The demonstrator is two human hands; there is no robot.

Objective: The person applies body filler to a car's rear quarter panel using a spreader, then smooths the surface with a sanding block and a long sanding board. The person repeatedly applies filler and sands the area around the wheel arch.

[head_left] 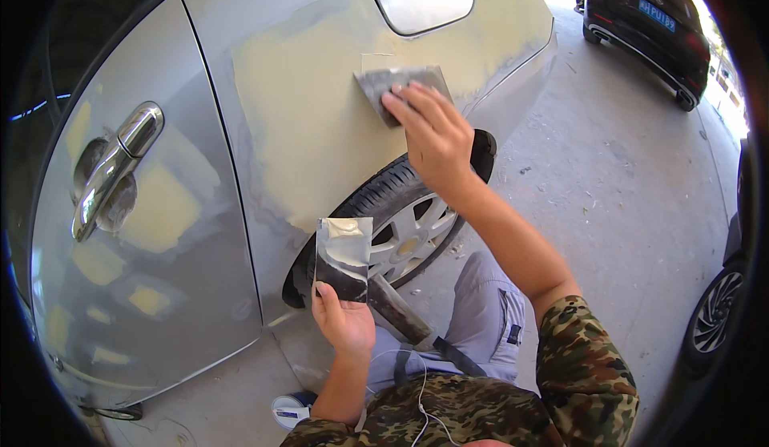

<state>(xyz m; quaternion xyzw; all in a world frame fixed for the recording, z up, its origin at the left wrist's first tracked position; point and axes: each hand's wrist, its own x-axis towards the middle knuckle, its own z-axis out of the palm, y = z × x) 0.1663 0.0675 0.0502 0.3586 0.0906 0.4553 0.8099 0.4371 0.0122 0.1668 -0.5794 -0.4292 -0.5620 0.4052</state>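
Observation:
My right hand (428, 134) grips a wide metal spreader (372, 94) held against the pale yellow filler patch (288, 118) on the rear panel of a silver car, above the wheel (428, 231). Lower, in front of the wheel, my left hand (344, 327) holds a small rectangular metal plate (344, 259) upright, with a mound of cream paste near its top edge and smears below. To the left, the car door (96, 279) has scattered yellow patches and a chrome handle (120, 167).
A black car (641, 46) is parked at the upper right, and another car's wheel (713, 315) shows at the right edge. A round tub (288, 411) sits low by my left arm. The concrete floor (561, 191) has small debris. My legs (481, 319) are below the wheel.

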